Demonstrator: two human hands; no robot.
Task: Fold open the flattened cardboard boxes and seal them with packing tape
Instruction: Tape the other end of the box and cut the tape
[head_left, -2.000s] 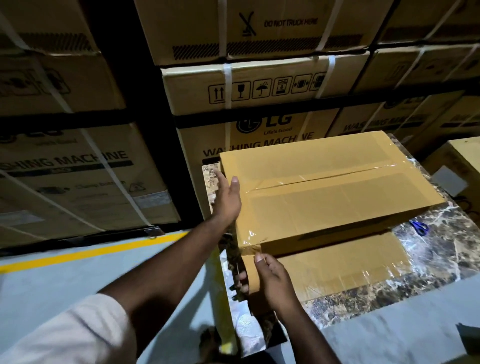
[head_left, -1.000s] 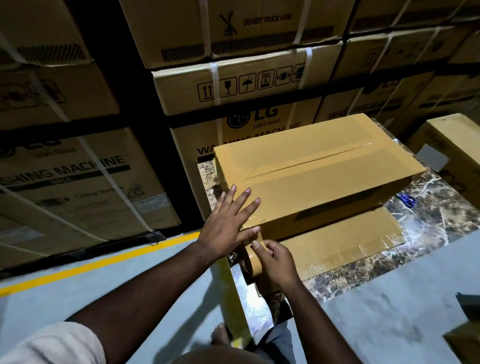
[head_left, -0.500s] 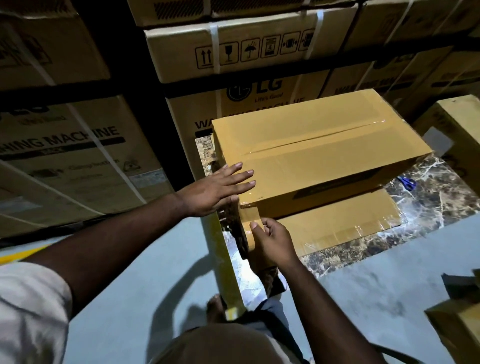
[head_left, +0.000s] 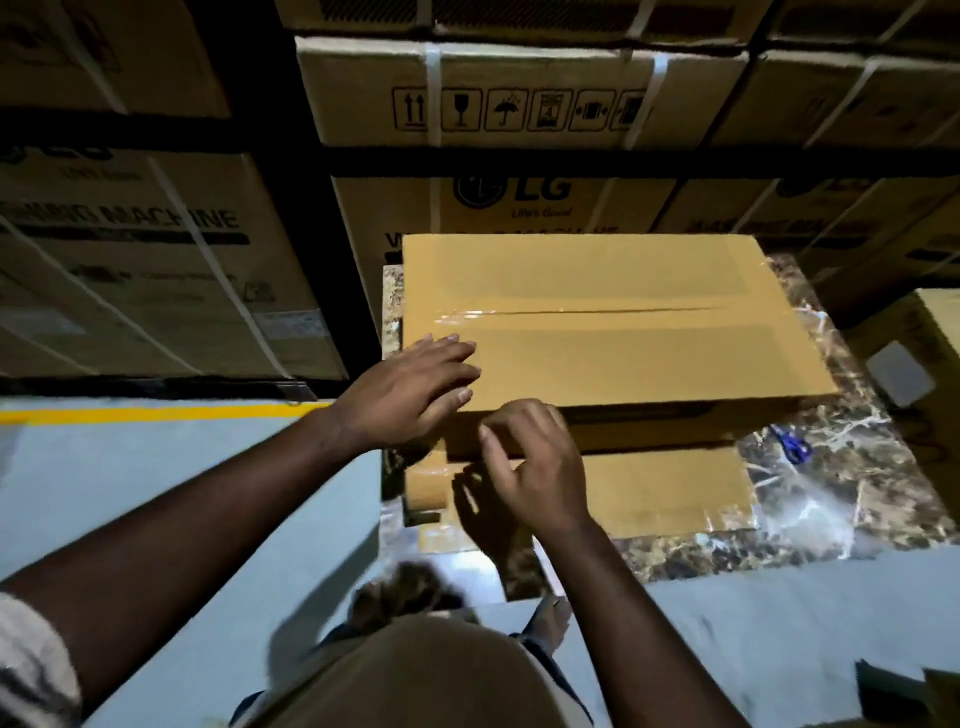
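Observation:
A closed tan cardboard box (head_left: 623, 364) lies on a marble-patterned table (head_left: 857, 467). Clear packing tape (head_left: 467, 316) shines over the left end of its top seam. My left hand (head_left: 410, 389) rests flat with straight fingers on the near left corner of the box top. My right hand (head_left: 535, 467) hovers at the box's near side with bent fingers, blurred; whether it pinches tape is hidden. Under the box lies a flattened cardboard sheet (head_left: 665, 493) wrapped in clear film.
Blue-handled scissors (head_left: 792, 449) lie on the table right of the box. Strapped washing-machine cartons (head_left: 519, 104) are stacked close behind and to the left. Another tan box (head_left: 940, 322) stands at the right edge. A yellow line (head_left: 156, 413) marks the grey floor.
My left hand slid from the box's left end onto its top and lies flat. My right hand rose from low beside the box to its near edge. The view tilted downward.

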